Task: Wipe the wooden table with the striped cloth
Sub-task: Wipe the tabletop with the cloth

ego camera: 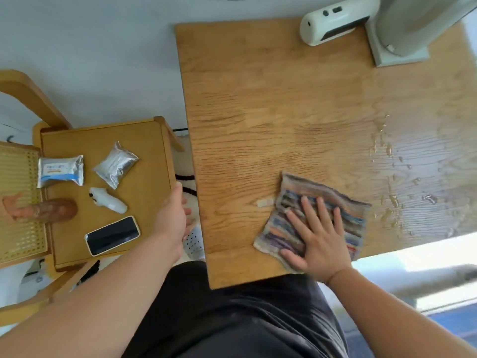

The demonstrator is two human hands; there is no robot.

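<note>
So: right hand (320, 244) flat, fingers spread, pressing striped cloth (291, 188) on wooden table (258, 99), near edge. Left hand (171, 218) hangs left of table, fingers loose, partly hidden, holding nothing.

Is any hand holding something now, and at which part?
Nothing is gripped. The right hand presses flat on the striped cloth; the left hand holds nothing.

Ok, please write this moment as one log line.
step: wipe | right hand: flat on striped cloth | left hand: free, off wooden table | droplets: right of cloth
</note>
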